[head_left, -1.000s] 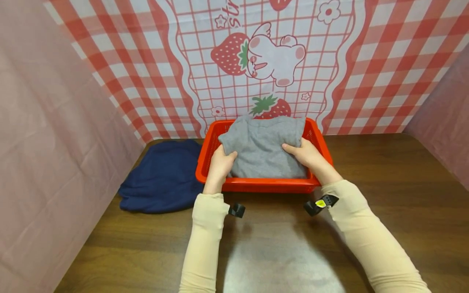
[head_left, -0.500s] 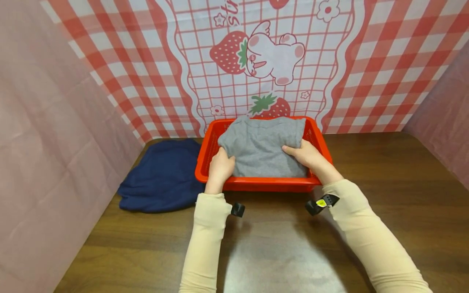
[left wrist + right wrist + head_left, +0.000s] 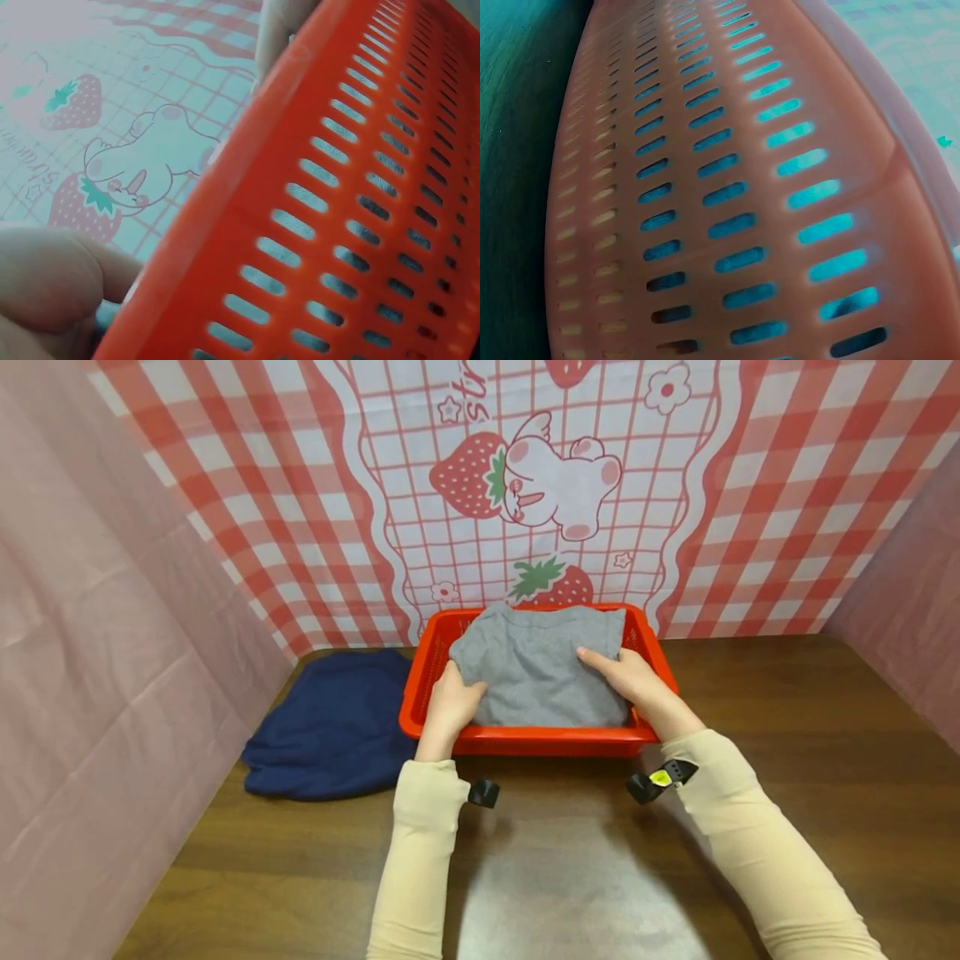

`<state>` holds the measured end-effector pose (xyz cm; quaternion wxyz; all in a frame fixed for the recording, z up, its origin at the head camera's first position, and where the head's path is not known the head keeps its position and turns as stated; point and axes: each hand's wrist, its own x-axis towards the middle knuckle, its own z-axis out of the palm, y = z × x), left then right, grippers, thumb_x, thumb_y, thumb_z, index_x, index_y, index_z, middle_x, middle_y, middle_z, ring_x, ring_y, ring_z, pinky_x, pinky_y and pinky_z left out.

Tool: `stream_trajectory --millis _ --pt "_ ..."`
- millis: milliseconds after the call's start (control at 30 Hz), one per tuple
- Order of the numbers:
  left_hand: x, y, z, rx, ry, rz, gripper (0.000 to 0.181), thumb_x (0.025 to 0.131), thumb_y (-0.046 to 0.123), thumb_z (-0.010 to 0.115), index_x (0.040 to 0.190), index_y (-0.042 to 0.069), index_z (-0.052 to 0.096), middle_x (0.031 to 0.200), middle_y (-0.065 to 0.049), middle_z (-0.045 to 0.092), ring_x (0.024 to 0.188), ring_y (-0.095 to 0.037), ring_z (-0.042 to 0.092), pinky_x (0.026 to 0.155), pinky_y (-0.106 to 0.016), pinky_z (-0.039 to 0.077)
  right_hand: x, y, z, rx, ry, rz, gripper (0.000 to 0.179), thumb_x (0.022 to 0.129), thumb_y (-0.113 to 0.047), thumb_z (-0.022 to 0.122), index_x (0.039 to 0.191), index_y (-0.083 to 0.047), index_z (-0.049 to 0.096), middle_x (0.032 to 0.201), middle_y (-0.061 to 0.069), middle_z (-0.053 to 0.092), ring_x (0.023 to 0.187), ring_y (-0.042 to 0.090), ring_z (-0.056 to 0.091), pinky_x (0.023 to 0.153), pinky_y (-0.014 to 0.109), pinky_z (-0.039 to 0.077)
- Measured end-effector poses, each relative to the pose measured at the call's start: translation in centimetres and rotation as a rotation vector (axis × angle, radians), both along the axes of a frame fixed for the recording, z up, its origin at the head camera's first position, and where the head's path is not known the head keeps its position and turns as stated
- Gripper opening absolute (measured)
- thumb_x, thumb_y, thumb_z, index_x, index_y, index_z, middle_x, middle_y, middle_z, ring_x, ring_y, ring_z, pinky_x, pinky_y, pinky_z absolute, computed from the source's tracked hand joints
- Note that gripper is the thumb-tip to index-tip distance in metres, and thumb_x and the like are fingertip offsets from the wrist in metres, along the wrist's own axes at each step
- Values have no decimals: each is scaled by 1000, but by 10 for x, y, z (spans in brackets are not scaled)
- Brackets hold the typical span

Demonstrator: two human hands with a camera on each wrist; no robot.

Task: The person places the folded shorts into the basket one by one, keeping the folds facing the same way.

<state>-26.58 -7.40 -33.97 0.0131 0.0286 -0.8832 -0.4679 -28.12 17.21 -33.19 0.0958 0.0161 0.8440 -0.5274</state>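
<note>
A folded grey shirt (image 3: 532, 668) lies in a red plastic basket (image 3: 555, 734), its top edge leaning on the far rim. My left hand (image 3: 448, 702) holds the shirt's left side, thumb on top, with the fingers hidden between cloth and basket wall. On the opposite side, my right hand (image 3: 633, 681) holds the shirt with its thumb laid over the front; the other fingers are mostly hidden. In the left wrist view, part of the left hand (image 3: 52, 289) shows beyond the slotted basket wall (image 3: 247, 195). The right wrist view is filled by the basket's slotted side (image 3: 697, 172).
A dark navy folded garment (image 3: 337, 727) lies on the wooden table (image 3: 570, 860) left of the basket. A checked strawberry-print cloth (image 3: 562, 485) hangs right behind the basket. Pink cloth (image 3: 97, 652) walls the left side, and more pink cloth (image 3: 907, 585) the right.
My right thumb has lifted slightly up the shirt's front. The left hand has shifted a little lower along the shirt's side. Shirt and basket stay in nearly the same place.
</note>
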Motion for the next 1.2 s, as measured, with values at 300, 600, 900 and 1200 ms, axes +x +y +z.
stream_trajectory --millis 300,600,900,1200 --pt "-1 0 2 244 93 -87 63 85 6 48 143 14 24 144 -5 33 130 -20 34 106 -37 29 -2 -4 -2 -126 103 28 60 91 -40 48 136 -3 32 129 17 44 99 18 53 92 40 44" --pt "2 -3 9 246 216 -68 59 85 2 50 140 12 32 140 -8 40 127 -21 38 105 -36 30 -3 -7 -3 -193 214 183 65 95 -23 45 145 -8 6 144 18 24 129 31 27 108 49 20" --pt "-4 -6 -2 -37 87 -34 60 84 13 55 137 1 31 134 -18 45 121 -31 45 100 -40 36 -6 -3 -7 -67 175 129 59 95 -15 44 143 -1 13 140 24 29 122 36 35 104 50 27" --pt "0 -4 -3 -168 -24 11 62 86 18 55 136 -4 26 125 -26 50 108 -39 52 91 -45 42 -4 1 -8 49 54 80 51 95 -17 40 136 9 23 132 28 36 113 37 44 97 48 37"
